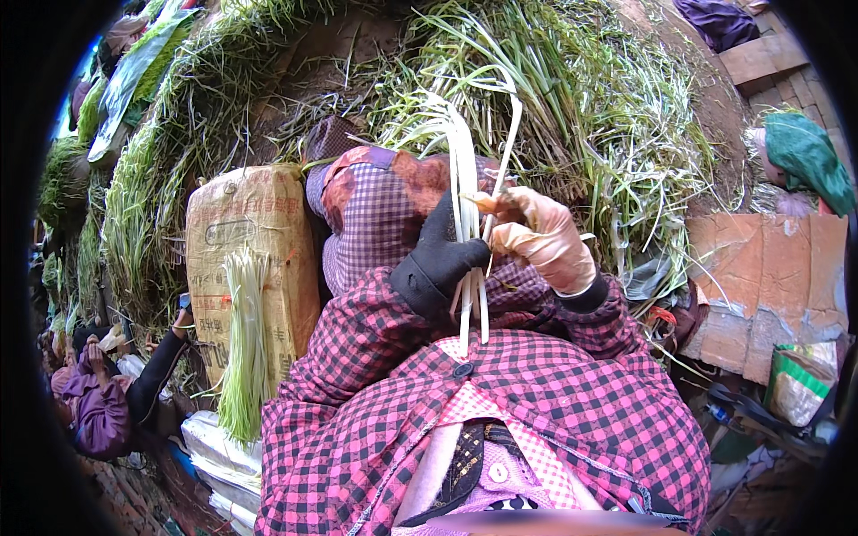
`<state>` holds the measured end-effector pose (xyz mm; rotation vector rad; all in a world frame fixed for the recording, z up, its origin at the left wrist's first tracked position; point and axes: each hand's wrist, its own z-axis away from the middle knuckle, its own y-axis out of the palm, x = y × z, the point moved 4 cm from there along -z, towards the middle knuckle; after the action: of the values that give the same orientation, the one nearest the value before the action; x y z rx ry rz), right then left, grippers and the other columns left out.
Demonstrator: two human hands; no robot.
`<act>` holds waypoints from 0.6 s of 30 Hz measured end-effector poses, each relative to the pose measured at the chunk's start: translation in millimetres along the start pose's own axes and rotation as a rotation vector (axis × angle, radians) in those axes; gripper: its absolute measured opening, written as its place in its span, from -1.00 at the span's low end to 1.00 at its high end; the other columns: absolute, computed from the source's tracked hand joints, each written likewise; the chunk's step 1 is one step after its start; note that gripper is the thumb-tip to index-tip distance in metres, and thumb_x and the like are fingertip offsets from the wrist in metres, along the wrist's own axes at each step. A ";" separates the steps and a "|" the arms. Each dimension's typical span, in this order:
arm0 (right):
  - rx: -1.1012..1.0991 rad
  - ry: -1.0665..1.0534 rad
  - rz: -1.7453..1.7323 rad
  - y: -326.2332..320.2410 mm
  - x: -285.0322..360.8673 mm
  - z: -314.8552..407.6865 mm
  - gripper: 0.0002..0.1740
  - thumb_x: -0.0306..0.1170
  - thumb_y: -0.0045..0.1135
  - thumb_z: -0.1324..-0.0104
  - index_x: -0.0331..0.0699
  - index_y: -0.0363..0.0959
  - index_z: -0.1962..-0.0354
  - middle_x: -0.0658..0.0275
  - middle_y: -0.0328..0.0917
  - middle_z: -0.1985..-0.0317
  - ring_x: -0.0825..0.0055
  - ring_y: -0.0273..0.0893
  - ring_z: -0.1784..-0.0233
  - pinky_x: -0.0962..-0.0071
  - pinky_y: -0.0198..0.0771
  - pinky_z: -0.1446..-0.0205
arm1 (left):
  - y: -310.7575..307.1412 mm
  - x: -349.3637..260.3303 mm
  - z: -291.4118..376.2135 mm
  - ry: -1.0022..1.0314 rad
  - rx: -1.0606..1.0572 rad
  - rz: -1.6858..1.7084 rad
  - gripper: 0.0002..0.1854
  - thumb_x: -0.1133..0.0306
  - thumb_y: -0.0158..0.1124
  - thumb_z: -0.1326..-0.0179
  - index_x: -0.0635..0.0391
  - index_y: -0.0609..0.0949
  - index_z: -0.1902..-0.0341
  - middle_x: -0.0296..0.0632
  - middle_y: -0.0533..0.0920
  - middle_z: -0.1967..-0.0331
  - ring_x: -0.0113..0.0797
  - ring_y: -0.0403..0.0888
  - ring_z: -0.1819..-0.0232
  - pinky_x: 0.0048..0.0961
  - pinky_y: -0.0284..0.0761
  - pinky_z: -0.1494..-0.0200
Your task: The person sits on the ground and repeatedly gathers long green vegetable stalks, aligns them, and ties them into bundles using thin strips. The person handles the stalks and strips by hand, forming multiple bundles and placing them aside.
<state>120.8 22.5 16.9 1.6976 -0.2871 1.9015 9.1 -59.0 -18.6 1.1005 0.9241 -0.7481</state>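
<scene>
My left hand (442,258), in a black glove, is closed around several long pale stalks (462,181) with green leafy tips, held upright over my lap. Beside it my right hand (536,238), in a pale, stained thin glove, pinches another white stalk (504,157) between thumb and fingers; its leaves bend over at the top. To the left, a bundle of trimmed pale-green stalks (244,342) lies on a yellow printed sack-covered block (201,268). Beyond my knees is a big heap of green leafy stalks (556,87).
Flattened cardboard (757,288) lies at the right, near a green-and-white bag (801,382). White wrapped bundles (224,445) are stacked at lower left. More greens (144,221) line the left side. A co-worker in purple (100,419) sits at far left; a green-covered head (808,157) shows at far right.
</scene>
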 end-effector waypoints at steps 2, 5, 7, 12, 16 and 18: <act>-0.005 -0.052 0.053 4.7 -2.2 -4.4 -0.73 -0.58 0.00 -0.19 -0.41 0.40 0.12 0.39 0.44 0.33 0.77 0.34 0.31 0.71 0.31 0.22 | 1.0 -1.8 1.0 0.001 0.019 0.007 -0.29 0.63 0.20 0.23 0.16 0.29 -0.15 -0.21 0.49 0.26 -0.43 0.49 0.31 -0.51 0.47 0.28; -0.029 -0.076 0.093 6.0 -8.5 -8.1 -0.75 -0.59 -0.01 -0.20 -0.39 0.40 0.13 0.39 0.45 0.33 0.77 0.33 0.32 0.71 0.31 0.22 | 4.7 -8.4 3.4 0.022 0.017 0.020 -0.29 0.61 0.19 0.23 0.18 0.30 -0.15 -0.19 0.48 0.22 -0.44 0.49 0.32 -0.51 0.47 0.28; -0.035 -0.073 0.085 3.9 -12.3 -7.7 -0.76 -0.59 -0.02 -0.21 -0.39 0.40 0.14 0.39 0.45 0.33 0.77 0.33 0.33 0.71 0.31 0.23 | 7.3 -10.0 5.9 -0.053 0.012 0.056 -0.28 0.52 0.22 0.21 0.22 0.29 -0.17 -0.18 0.48 0.18 -0.45 0.49 0.30 -0.52 0.46 0.26; -0.015 0.032 -0.083 0.4 -16.1 -4.7 -0.81 -0.55 0.04 -0.23 -0.39 0.42 0.18 0.39 0.46 0.37 0.76 0.36 0.37 0.72 0.34 0.29 | 11.0 -13.7 7.8 -0.108 0.055 0.161 -0.28 0.48 0.22 0.20 0.23 0.27 -0.18 -0.19 0.47 0.25 -0.45 0.47 0.36 -0.54 0.44 0.32; -0.021 0.081 -0.115 4.5 -15.1 -9.3 -0.85 -0.54 0.08 -0.21 -0.38 0.43 0.24 0.41 0.46 0.41 0.75 0.39 0.39 0.72 0.34 0.34 | 12.0 -12.8 6.0 -0.065 0.067 0.129 -0.26 0.47 0.22 0.20 0.24 0.25 -0.19 -0.20 0.47 0.27 -0.46 0.47 0.40 -0.56 0.44 0.36; -0.053 0.025 -0.077 4.5 -12.3 -12.4 -0.86 -0.54 0.09 -0.21 -0.39 0.43 0.26 0.41 0.46 0.42 0.74 0.39 0.41 0.73 0.34 0.34 | 13.6 -14.0 4.9 -0.030 0.091 0.117 -0.25 0.48 0.22 0.21 0.24 0.24 -0.19 -0.21 0.47 0.26 -0.47 0.46 0.41 -0.57 0.44 0.36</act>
<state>108.4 21.9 3.8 1.6258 -0.2571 1.8416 15.9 -59.0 0.3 1.2092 0.7995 -0.7141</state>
